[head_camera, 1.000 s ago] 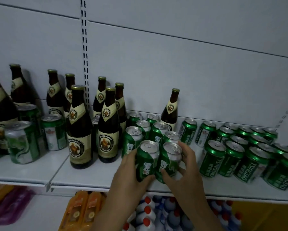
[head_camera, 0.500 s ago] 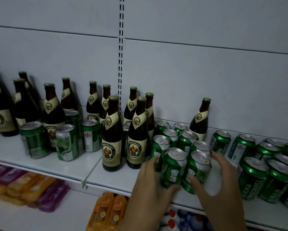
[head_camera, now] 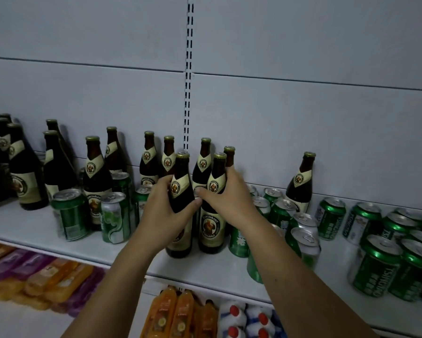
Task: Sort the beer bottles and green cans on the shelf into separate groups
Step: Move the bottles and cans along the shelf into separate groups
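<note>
Brown beer bottles with cream labels and green cans stand mixed on a white shelf (head_camera: 205, 267). My left hand (head_camera: 162, 211) grips the front left bottle (head_camera: 180, 181) around its shoulder. My right hand (head_camera: 225, 197) grips the bottle beside it (head_camera: 216, 176) the same way. Both bottles stand upright near the shelf's front. More bottles (head_camera: 95, 172) fill the left and back, and a lone bottle (head_camera: 301, 184) stands at the back right. Green cans (head_camera: 302, 237) sit right of my hands, with a larger group of cans (head_camera: 385, 264) further right. A few cans (head_camera: 69, 213) stand among the left bottles.
A slotted upright (head_camera: 189, 76) runs down the grey back wall behind the bottles. Below the shelf lie orange and purple packets (head_camera: 41, 276), orange juice bottles (head_camera: 178, 315) and white bottles with red caps (head_camera: 249, 320).
Both hands let go of the two green cans at the shelf front and moved left and up onto two front bottles. The view shifted left.
</note>
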Available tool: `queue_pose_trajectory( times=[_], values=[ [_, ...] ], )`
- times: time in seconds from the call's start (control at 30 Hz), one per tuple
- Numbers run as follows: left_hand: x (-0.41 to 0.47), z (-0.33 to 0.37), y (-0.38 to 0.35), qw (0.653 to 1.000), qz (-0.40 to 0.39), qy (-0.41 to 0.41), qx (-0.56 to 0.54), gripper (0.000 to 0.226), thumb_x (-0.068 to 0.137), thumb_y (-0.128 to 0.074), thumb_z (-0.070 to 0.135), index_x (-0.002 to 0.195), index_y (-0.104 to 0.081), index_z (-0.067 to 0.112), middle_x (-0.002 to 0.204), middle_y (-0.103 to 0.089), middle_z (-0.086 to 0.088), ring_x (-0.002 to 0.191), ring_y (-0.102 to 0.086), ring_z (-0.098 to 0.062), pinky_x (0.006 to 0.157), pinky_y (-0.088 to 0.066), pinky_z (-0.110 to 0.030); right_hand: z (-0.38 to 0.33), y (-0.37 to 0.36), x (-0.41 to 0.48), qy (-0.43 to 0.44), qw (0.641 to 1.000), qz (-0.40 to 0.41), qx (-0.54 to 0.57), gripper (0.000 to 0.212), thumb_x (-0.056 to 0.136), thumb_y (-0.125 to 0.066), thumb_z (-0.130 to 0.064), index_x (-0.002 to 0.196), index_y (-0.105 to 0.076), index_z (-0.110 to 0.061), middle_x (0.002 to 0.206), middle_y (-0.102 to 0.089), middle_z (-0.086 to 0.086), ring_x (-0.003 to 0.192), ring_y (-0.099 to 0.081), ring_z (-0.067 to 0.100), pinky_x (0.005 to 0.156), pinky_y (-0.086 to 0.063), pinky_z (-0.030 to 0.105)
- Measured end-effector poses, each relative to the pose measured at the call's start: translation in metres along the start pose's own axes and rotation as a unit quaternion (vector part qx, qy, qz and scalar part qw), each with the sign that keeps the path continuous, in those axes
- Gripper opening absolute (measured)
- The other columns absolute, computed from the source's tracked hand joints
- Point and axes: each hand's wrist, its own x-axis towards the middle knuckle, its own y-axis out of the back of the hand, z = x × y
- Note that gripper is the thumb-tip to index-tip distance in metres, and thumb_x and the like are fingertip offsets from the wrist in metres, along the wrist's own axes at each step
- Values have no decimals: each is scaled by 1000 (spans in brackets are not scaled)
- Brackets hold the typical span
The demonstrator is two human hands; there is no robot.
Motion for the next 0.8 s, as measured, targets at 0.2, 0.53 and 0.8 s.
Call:
queue_pose_trajectory(
  times=[0.2,0.53,0.8],
  values=[
    [3,-12,2,998,-51,-23,-17,59,81,-85,22,125,-49,37,118,-63,18,110,-60,6,87,-49,-15,8,-6,-5,33,999,-1,-12,65,74,-87,-31,128,-49,-28,118,-68,-9,109,-66,9,92,-58,36],
    [-20,3,25,997,2,-48,-55,54,85,-82,25,128,-53,42,113,-64,33,109,-59,14,86,-46,-4,-23,-2,-31,75,993,64,61,26,87,-76,-31,108,-61,-30,98,-71,-8,92,-68,4,83,-59,36],
    [-63,39,83,991,94,-59,-69,51,88,-79,14,130,-56,31,115,-67,28,111,-61,11,87,-48,-6,-91,-12,-59,182,972,-8,149,17,97,-65,-30,111,-54,-29,93,-68,-11,84,-67,3,68,-51,15]
  ],
)
